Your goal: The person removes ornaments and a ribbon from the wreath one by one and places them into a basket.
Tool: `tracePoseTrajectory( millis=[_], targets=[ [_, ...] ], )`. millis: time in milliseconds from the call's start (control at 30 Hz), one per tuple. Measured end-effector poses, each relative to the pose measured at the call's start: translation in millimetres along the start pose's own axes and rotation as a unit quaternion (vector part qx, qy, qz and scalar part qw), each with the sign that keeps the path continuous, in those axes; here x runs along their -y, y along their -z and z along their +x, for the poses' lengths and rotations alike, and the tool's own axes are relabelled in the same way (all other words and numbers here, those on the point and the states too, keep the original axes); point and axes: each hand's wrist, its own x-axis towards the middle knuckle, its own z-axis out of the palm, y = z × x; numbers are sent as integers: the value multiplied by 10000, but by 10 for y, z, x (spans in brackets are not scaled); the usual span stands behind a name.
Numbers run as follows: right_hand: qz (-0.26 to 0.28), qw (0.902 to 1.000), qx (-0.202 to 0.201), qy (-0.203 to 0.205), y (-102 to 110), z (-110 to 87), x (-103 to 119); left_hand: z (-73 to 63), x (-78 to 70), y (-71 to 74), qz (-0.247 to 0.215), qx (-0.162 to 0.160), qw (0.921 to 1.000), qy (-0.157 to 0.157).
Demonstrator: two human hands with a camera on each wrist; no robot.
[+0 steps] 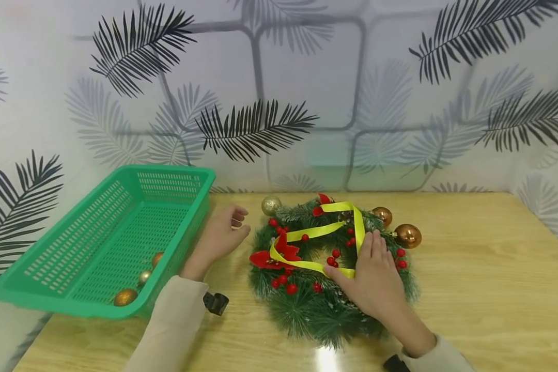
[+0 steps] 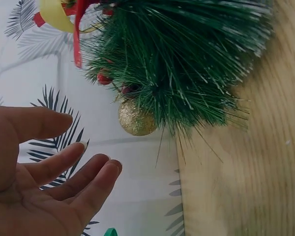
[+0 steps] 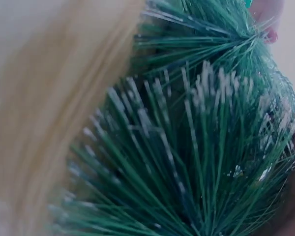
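Observation:
A green Christmas wreath [image 1: 293,305] lies on the table with red berries, a red poinsettia flower [image 1: 285,253] and a loose yellow ribbon [image 1: 325,231] across it. My right hand [image 1: 376,279] rests on the wreath's right side, fingers straight, thumb by the ribbon. In the right wrist view the pine needles [image 3: 187,162] hide most of that hand. Left of the wreath, my left hand [image 1: 220,235] hovers with loosely bent fingers, holding nothing. A gold glitter bauble [image 2: 136,118] sits at the wreath's edge, apart from the left fingertips. Two copper baubles [image 1: 407,236] sit on the far right edge.
A green plastic basket [image 1: 200,206] stands on the left, close beside my left forearm. Several gold and copper baubles [image 1: 125,297] lie in its near right corner. The wooden table [image 1: 483,279] ends at a leaf-patterned backdrop [image 1: 307,155].

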Motion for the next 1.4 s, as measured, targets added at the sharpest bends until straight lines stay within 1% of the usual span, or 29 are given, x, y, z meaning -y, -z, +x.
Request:
tracePoseTrajectory(
  millis=[67, 200, 300, 400, 567, 800, 967, 1133, 1333, 1400],
  targets=[
    [9, 10000, 29, 91, 7, 12, -33, 12, 3, -28, 53, 3, 10000, 6],
    [-21, 9995, 45, 311, 26, 38, -96, 33, 11, -79, -124, 47, 9999, 44],
    [-65, 9987, 60, 493, 41, 58, -148, 46, 28, -113, -262, 61, 9996, 12],
    [-44, 9978, 120, 648, 61, 77, -192, 52, 47, -139, -259, 33, 9997, 25],
    [72, 9960, 226, 859, 102, 107, -249, 63, 53, -147, -301, -34, 9995, 65],
    [88, 9934, 343, 1093, 107, 156, -339, 98, 72, -178, -323, -122, 9993, 158],
    [178, 9909, 434, 1263, 101, 204, -395, 117, 105, -198, -330, -136, 9993, 111],
    [284, 9880, 604, 1393, 111, 267, -429, 127, 133, -214, -304, -123, 9994, 138],
    [287, 9846, 672, 1586, 114, 374, -482, 154, 178, -233, -199, -169, 9996, 107],
    [303, 9834, 691, 1650, 114, 411, -499, 162, 193, -238, -199, -198, 9996, 50]
  ],
)
